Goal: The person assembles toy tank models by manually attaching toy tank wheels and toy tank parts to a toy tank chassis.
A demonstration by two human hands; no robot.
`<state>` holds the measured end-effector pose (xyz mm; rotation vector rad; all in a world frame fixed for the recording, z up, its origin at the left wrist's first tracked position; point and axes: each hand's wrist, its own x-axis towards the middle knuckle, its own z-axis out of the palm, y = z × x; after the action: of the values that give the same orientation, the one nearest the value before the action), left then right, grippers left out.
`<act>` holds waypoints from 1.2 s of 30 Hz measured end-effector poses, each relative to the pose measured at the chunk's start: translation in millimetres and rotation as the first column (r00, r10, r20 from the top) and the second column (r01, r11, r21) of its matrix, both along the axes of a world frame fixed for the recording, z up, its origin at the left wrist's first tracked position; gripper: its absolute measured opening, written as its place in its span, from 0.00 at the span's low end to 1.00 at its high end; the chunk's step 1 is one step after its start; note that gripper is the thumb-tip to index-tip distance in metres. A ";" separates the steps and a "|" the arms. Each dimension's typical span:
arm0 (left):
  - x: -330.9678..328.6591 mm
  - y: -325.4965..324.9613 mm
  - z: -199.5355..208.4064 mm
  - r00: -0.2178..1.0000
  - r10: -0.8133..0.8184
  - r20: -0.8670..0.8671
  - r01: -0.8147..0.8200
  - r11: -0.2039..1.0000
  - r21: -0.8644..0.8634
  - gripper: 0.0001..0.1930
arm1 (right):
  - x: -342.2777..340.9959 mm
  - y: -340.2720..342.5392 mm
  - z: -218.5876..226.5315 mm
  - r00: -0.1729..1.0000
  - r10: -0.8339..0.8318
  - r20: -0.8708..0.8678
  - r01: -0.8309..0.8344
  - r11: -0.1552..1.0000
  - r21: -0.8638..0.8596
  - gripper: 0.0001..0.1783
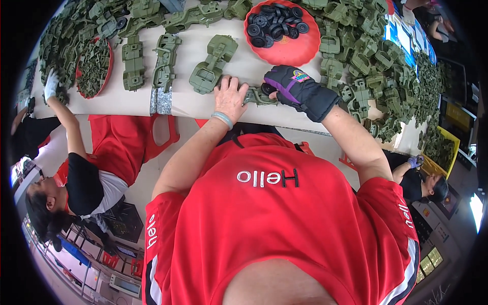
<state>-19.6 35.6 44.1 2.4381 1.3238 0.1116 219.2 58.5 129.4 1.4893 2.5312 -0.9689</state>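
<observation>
My bare left hand presses down at the table's near edge, its fingers closed over one end of an olive-green plastic toy vehicle chassis. A thick black and purple glove covers my right hand. Between its thumb and fingers is a small black toy wheel, held against the chassis's other end. Just beyond my left hand lies a green toy vehicle body. Farther off, a red scalloped dish holds a heap of black wheels.
Two green chassis pieces lie in a row to the left. Piles of green parts cover the right side. A red dish of small green pieces stands near a co-worker's gloved hand. Another co-worker is at right.
</observation>
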 end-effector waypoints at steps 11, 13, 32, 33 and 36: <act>-5.1 -16.5 -2.8 0.992 -0.119 0.030 0.120 0.993 -0.018 0.31 | -10.1 -55.5 -3.6 0.983 -0.180 -0.024 0.180 0.983 0.038 0.22; -4.7 -15.1 -3.9 0.991 -0.122 0.046 0.123 0.992 -0.006 0.32 | -6.6 -56.6 -8.5 0.954 -0.276 -0.117 0.285 0.956 0.068 0.20; -6.1 -13.2 -6.0 0.985 -0.161 0.065 0.160 0.987 0.028 0.31 | -45.0 -29.6 -58.8 0.878 -0.478 -0.025 0.478 0.872 0.101 0.15; -5.1 -12.8 -6.7 0.985 -0.158 0.074 0.155 0.987 0.038 0.31 | -46.4 -25.0 -60.4 0.875 -0.483 -0.022 0.483 0.873 0.069 0.14; -5.3 -14.2 -8.3 0.983 -0.157 0.093 0.153 0.987 0.056 0.31 | -42.6 -10.0 -53.4 0.997 0.003 -0.071 0.007 0.991 0.135 0.15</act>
<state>-24.8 21.4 35.8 2.5314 1.0978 0.2208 176.6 48.5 76.0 1.5172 2.6959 -0.8816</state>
